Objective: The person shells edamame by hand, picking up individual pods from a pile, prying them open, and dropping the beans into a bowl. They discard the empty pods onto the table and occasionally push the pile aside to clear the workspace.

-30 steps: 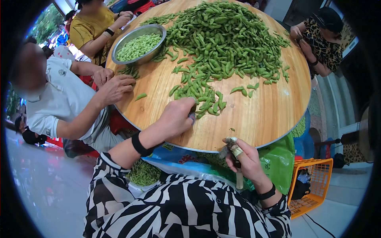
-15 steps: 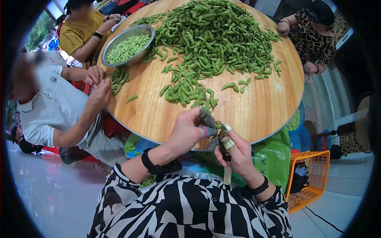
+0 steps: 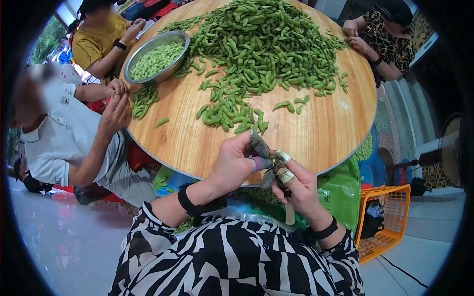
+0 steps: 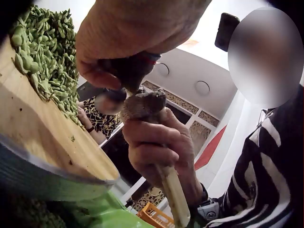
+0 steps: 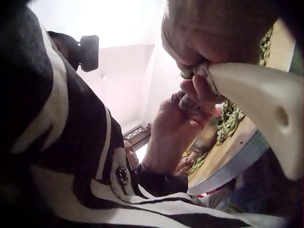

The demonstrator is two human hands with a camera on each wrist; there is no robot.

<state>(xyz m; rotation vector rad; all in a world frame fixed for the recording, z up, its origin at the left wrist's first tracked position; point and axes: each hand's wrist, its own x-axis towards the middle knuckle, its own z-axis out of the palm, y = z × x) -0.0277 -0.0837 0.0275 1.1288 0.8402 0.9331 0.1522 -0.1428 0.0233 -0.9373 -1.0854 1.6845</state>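
Note:
In the head view my left hand [image 3: 236, 160], with dark coverings on finger and thumb, pinches a green pod [image 3: 271, 159] at the table's near edge. My right hand [image 3: 298, 187], its fingertips wrapped in pale tape, meets it at the pod and grips a tool with a pale handle [image 3: 290, 215]. That handle [image 5: 259, 90] looms large in the right wrist view, a hole near its end. From the left wrist view, the right hand's fingers [image 4: 152, 142] curl round the handle [image 4: 175, 194]. The tool's working end is hidden.
A large pile of pods [image 3: 266, 44] covers the far part of the round wooden table [image 3: 197, 148]. A metal bowl [image 3: 185, 39] of shelled beans stands at the left. People sit left and right. An orange crate [image 3: 363, 217] is on the floor at right.
My left hand has come back from the small pods at the table's near side with a pod and joined my right hand. The person at right has brought both hands together at the table edge.

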